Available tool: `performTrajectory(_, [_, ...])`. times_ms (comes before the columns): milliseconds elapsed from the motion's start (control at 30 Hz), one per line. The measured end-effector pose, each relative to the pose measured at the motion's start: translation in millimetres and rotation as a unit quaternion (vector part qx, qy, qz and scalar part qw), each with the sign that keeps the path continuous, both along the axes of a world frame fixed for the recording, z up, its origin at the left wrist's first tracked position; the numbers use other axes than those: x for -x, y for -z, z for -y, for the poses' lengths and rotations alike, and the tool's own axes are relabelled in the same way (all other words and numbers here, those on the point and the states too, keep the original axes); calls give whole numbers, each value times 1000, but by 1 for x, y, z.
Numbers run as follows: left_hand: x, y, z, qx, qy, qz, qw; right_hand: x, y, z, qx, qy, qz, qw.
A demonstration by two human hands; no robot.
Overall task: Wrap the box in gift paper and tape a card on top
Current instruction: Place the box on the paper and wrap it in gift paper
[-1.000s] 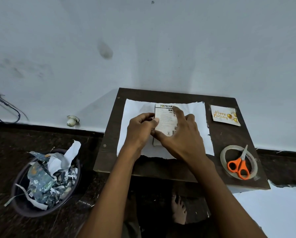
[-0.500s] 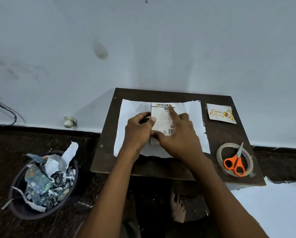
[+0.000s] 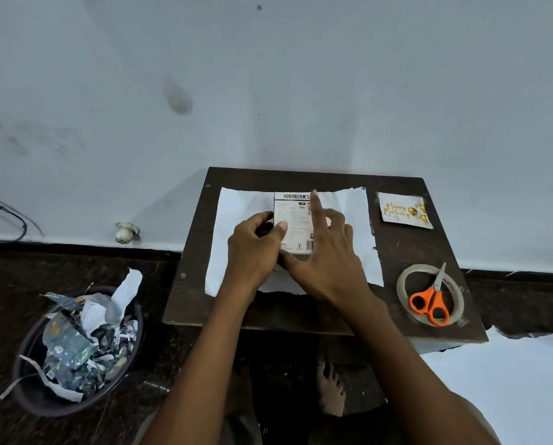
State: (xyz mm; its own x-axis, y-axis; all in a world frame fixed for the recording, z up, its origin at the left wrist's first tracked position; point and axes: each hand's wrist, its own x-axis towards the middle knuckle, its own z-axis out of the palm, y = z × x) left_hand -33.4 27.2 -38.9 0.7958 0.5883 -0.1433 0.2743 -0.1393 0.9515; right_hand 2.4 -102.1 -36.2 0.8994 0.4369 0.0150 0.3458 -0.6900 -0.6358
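Note:
A small white printed box (image 3: 293,216) lies flat on a sheet of white paper (image 3: 236,226) spread over a dark wooden board (image 3: 397,248). My left hand (image 3: 256,248) grips the box's left edge, thumb on its top face and fingers curled beside it. My right hand (image 3: 326,252) rests over the box's right side with the index finger stretched straight along the top and the thumb at the near edge. A "Happy Birthday" card (image 3: 404,210) lies at the board's far right corner. A tape roll (image 3: 406,281) sits at the near right.
Orange-handled scissors (image 3: 429,303) lie across the tape roll. A dark bin (image 3: 28,390) full of paper scraps stands on the floor to the left. More white paper (image 3: 506,380) lies on the floor at right. A wall rises directly behind the board.
Both hands stay on the box with hardly any shift. The head camera has moved slightly, so the scene sits a little differently in the frame.

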Motion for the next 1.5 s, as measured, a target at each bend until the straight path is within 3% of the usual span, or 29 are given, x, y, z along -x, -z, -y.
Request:
performTrajectory(300, [2,-5,-6,32,-26,-10,999,-5,4,3,13,-24,-27,999])
performTrajectory(367, [5,-7,-15,-3,-94,-26,995,-7,3,5,14,-29,-30,999])
performTrajectory(500, [16,-6,-37,-163,-155,-175,958,-8,3,8,1,-32,-31,999])
performTrajectory(567, [22,-8,-44,-159,-163,-191,955,-8,3,7,-7,-31,-32,999])
performTrajectory(700, [27,-11,-52,-97,-175,-159,967,-9,3,7,-8,-25,-34,999])
performTrajectory(900, [23,-15,-52,13,-138,-39,990,-8,4,7,-2,-32,-29,999])
performTrajectory(1033, [23,-15,-50,18,-128,-17,992,-8,6,6,-20,-29,-25,999])
performTrajectory(1267, [9,-26,-19,115,-136,55,983,-9,7,4,-29,-23,-20,999])
performTrajectory(1500, [-8,-21,12,96,-156,108,977,-6,4,4,-14,-27,-24,999])
